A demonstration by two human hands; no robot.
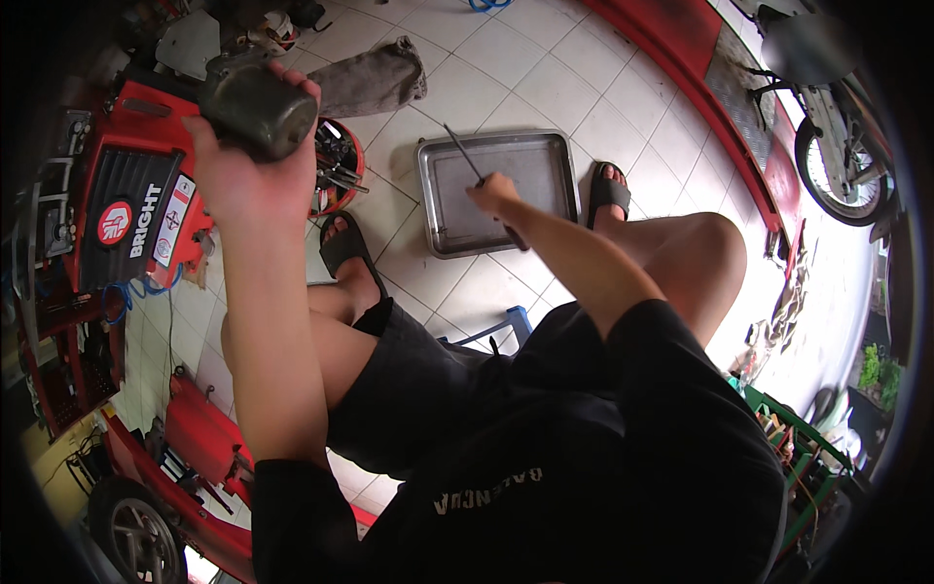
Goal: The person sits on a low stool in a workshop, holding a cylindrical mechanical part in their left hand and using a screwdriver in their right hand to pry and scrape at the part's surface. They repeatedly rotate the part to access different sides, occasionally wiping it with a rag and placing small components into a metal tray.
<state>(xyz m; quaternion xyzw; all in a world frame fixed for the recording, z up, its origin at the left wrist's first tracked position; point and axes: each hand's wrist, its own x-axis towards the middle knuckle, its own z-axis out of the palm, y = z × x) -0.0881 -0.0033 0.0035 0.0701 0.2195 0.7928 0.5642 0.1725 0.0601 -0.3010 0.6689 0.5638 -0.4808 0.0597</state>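
My left hand [248,165] is raised at the upper left, its fingers gripping a dark, grimy, rounded metal part [258,107]. In the middle, my right hand [496,200] is closed on a long thin metal tool [458,143], like a rod or screwdriver, slanting up to the left. Below that hand on the floor lies a rectangular steel tray [567,185]. Whether the tool touches the tray cannot be told. The part in my left hand is apart from the tool.
A red machine [136,127], a container of tools [339,156] and a grey cloth [370,78] are on my left. A motorcycle [842,165] stands upper right beside a red lift platform [671,39]. My sandalled feet flank the tray on tiles [506,78]. A green rack [808,448] is lower right.
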